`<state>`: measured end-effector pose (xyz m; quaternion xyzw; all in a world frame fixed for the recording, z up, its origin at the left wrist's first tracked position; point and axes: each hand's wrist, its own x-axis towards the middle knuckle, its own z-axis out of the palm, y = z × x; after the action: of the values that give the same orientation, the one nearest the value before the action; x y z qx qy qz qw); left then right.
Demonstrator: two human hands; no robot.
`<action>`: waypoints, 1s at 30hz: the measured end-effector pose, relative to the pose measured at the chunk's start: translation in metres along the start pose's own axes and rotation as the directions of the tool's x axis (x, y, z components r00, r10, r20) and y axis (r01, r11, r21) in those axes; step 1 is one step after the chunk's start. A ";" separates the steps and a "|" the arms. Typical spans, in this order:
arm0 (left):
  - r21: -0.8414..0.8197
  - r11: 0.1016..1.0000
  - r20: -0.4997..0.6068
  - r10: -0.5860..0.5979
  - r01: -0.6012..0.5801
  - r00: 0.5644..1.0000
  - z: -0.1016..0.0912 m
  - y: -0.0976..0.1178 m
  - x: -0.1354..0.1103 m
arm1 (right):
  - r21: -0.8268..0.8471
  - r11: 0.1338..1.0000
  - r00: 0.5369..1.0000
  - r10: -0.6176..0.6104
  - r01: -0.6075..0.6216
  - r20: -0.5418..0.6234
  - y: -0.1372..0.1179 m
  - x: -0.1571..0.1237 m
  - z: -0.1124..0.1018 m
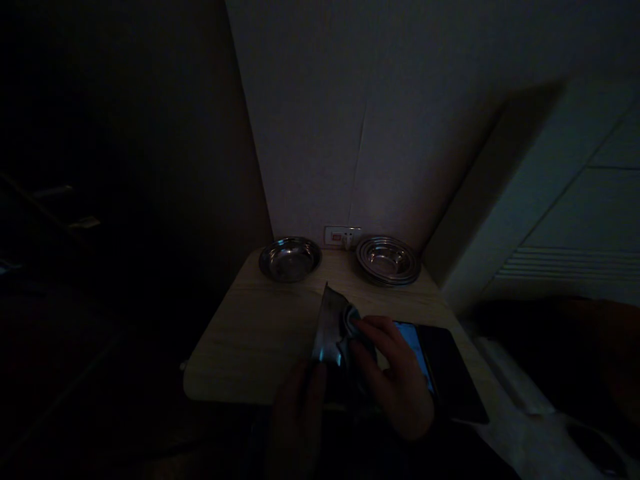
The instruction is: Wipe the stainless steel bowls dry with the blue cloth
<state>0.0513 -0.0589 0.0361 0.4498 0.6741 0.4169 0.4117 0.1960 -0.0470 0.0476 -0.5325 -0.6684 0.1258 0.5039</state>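
My left hand (299, 407) grips the lower rim of a metal bowl (327, 333), which is tilted up on its side above the front of the table. In my right hand (397, 380) a bunched dark cloth (351, 320) is pressed against the bowl's outer surface. The fingers of my right hand are curled round the cloth. Darkness hides the bowl's lower part and much of my left hand.
On the small wooden table (240, 340), a shiny metal bowl (291, 260) stands back left and a stack of metal bowls (389, 261) back right. A lit phone (415, 350) in an open dark case lies right. Behind is a wall socket (343, 236).
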 end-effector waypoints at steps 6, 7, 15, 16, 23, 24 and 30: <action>-0.020 0.998 0.110 0.060 -0.058 0.992 0.002 0.001 -0.002 | -0.013 0.998 0.998 0.060 -0.060 0.021 -0.011 -0.006 0.004; -0.013 0.998 0.115 0.062 -0.060 0.991 0.004 -0.002 -0.003 | -0.009 0.997 0.997 0.079 -0.079 0.014 -0.012 -0.001 0.004; 0.038 0.991 0.066 0.129 -0.132 0.989 0.008 -0.019 -0.005 | 0.059 0.992 0.994 0.107 -0.108 0.026 -0.020 0.014 0.010; 0.052 0.989 0.061 0.136 -0.139 0.989 0.007 -0.020 -0.004 | 0.066 0.991 0.993 0.114 -0.116 0.028 -0.021 0.012 0.011; 0.047 0.989 -0.041 0.140 -0.138 0.989 0.008 -0.023 -0.004 | 0.143 0.983 0.993 0.118 -0.118 0.009 -0.022 0.016 0.016; 0.031 0.989 -0.024 0.148 -0.148 0.989 0.009 -0.021 -0.004 | 0.146 0.982 0.993 0.121 -0.121 0.015 -0.022 0.016 0.016; 0.004 0.982 0.006 0.186 -0.186 0.982 0.011 -0.009 -0.006 | 0.145 0.980 0.989 0.144 -0.139 -0.023 -0.020 0.018 0.015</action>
<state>0.0610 -0.0650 0.0249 0.5131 0.6287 0.4507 0.3718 0.1735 -0.0339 0.0643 -0.5431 -0.6096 0.2000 0.5417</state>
